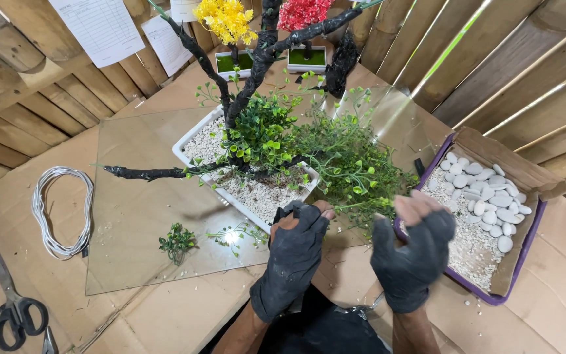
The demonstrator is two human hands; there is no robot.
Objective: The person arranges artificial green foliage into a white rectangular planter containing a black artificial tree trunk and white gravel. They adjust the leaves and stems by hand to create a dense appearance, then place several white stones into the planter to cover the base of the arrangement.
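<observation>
My right hand is smeared with motion blur, so I cannot tell how far its fingers are curled or whether anything sits inside them; it hangs just beside the near corner of the purple tray. My left hand, in a dark fingerless glove, is sharper: fingers curled loosely with the bare tips touching the near rim of the white planter, nothing visibly gripped. The green foliage hides most of the planter's right end, and the top of the artificial tree runs out of view. My forearms are cut off at the bottom.

The planter stands on a glass sheet laid over cardboard, at the middle of the table. Bare glass lies to its left and front; bamboo walls close in on both sides.

The tree has a black, rough trunk rising from white gravel, a long bare branch reaching left past the planter's edge, and dense small green leaves. A loose green sprig lies on the glass. The purple tray, lined with cardboard, holds gravel and smooth white pebbles. A white cord coil and scissors lie well apart at left.
</observation>
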